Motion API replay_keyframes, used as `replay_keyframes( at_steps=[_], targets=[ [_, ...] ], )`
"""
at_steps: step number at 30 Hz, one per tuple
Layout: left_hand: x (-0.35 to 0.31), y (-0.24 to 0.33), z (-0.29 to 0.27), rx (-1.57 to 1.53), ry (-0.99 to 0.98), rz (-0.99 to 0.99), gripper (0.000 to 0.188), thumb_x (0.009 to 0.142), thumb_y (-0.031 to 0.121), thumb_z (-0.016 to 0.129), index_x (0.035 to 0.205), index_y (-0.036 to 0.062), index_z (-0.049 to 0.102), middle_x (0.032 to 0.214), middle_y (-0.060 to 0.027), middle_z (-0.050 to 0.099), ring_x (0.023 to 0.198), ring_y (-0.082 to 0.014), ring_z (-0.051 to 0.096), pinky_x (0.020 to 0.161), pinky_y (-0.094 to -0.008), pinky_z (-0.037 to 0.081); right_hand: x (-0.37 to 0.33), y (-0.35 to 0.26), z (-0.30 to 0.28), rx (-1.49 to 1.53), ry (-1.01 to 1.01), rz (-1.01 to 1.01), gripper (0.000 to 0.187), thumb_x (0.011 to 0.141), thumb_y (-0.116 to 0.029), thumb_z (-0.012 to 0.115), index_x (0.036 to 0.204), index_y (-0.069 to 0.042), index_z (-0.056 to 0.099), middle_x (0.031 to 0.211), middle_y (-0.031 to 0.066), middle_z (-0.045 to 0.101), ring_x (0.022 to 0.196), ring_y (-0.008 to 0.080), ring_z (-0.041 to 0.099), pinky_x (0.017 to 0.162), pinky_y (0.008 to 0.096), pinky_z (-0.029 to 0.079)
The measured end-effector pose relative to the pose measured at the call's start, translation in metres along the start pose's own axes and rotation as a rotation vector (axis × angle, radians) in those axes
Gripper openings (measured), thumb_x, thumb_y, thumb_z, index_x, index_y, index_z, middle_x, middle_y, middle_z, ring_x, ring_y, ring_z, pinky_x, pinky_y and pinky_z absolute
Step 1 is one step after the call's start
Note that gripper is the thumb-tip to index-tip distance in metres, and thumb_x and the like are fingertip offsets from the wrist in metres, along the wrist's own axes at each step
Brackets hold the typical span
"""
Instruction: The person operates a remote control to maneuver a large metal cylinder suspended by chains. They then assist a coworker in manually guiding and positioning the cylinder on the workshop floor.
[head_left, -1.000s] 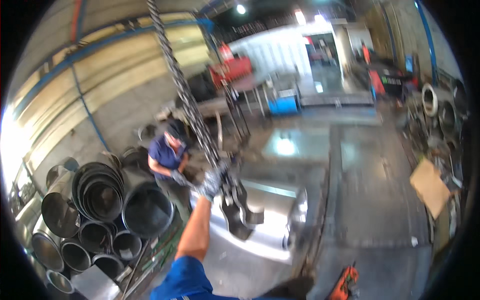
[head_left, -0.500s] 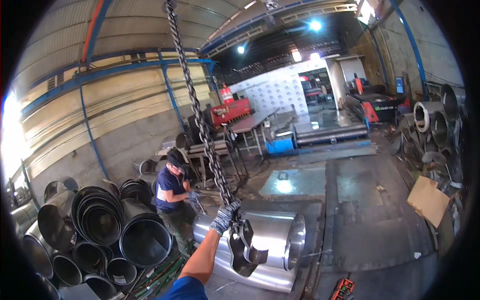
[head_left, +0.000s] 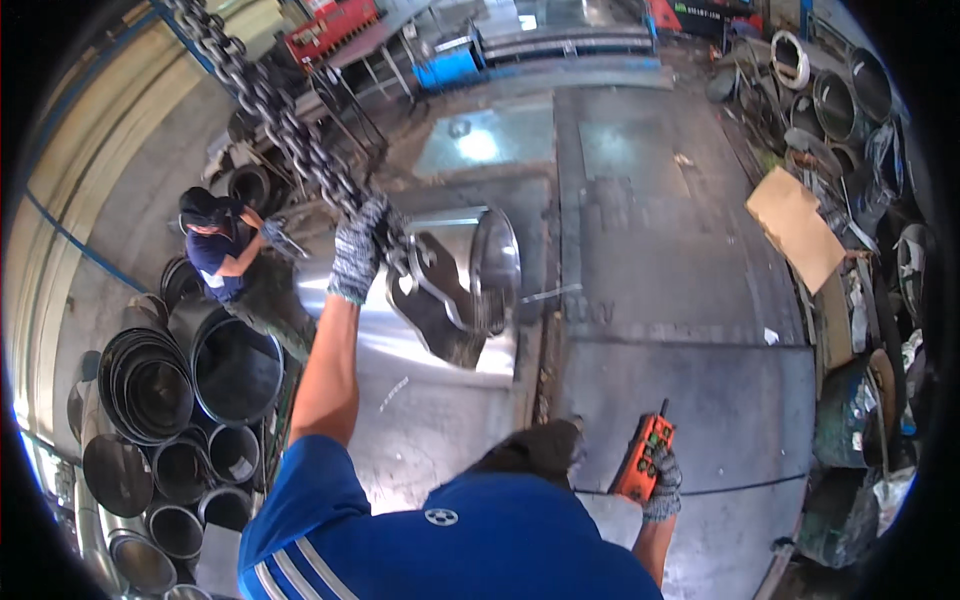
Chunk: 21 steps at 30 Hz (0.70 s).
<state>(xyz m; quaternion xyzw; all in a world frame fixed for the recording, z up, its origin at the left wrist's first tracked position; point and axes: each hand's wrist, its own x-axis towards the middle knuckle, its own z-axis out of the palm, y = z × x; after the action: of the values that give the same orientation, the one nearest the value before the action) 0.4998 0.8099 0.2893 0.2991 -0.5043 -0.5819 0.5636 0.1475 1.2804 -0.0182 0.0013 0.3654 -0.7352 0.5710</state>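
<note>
My left hand, in a speckled grey glove, is raised and gripped around a heavy hoist chain that runs up to the upper left. Just below my grip hangs a dark steel lifting clamp, in front of a shiny metal cylinder lying on the floor. My right hand, gloved too, holds an orange remote control low at my right side. My blue shirt fills the lower edge.
Another person in dark clothes crouches left of the cylinder. Stacked metal ducts lie at the lower left. Steel floor plates spread right. Cardboard and round metal parts line the right side.
The view has tipped downward, from the hall's roof to the floor. My left hand stays on the chain. The orange remote in my right hand has come into view.
</note>
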Motion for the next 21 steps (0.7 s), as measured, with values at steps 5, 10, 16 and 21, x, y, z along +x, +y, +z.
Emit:
replay_keyframes(
  at_steps=[5, 10, 16, 21],
  targets=[
    [0.019, -0.017, 0.059, -0.033, 0.013, -0.048, 0.014, 0.088, 0.008, 0.067, 0.099, 0.0105, 0.057, 0.087, -0.0013, 0.061, 0.077, -0.0143, 0.061, 0.072, -0.0307, 0.054, -0.01, -0.076, 0.045, -0.057, 0.006, 0.014, 0.053, 0.078, -0.021, 0.074, 0.125, -0.003, 0.055, 0.107, 0.0132, 0.068, 0.091, 0.0248, 0.069, 0.081, 0.0396, 0.058],
    [0.042, -0.036, 0.11, -0.029, -0.029, -0.075, 0.02, 0.089, 0.008, 0.066, 0.108, 0.0063, 0.059, 0.093, -0.0039, 0.063, 0.088, -0.0173, 0.063, 0.079, -0.0324, 0.054, -0.026, -0.133, 0.074, -0.096, 0.028, -0.086, 0.059, 0.079, -0.023, 0.075, 0.13, -0.003, 0.053, 0.107, 0.0103, 0.067, 0.09, 0.0215, 0.068, 0.081, 0.0352, 0.057],
    [0.088, -0.06, 0.189, -0.067, -0.21, -0.186, 0.024, 0.089, 0.022, 0.068, 0.107, 0.0086, 0.06, 0.088, -0.0067, 0.064, 0.079, -0.0183, 0.061, 0.071, -0.0344, 0.053, -0.014, -0.193, 0.05, -0.065, 0.034, -0.068, 0.062, 0.078, -0.028, 0.076, 0.129, -0.001, 0.053, 0.109, 0.0136, 0.067, 0.093, 0.0243, 0.068, 0.084, 0.0366, 0.056],
    [0.119, -0.075, 0.245, -0.009, -0.087, -0.213, 0.022, 0.091, 0.027, 0.066, 0.101, 0.008, 0.06, 0.083, -0.0048, 0.065, 0.069, -0.0166, 0.061, 0.062, -0.0323, 0.053, 0.021, -0.253, 0.033, -0.122, 0.025, -0.028, 0.054, 0.079, -0.023, 0.074, 0.126, -0.003, 0.056, 0.103, 0.0098, 0.069, 0.087, 0.0224, 0.068, 0.08, 0.0358, 0.057]
  ],
)
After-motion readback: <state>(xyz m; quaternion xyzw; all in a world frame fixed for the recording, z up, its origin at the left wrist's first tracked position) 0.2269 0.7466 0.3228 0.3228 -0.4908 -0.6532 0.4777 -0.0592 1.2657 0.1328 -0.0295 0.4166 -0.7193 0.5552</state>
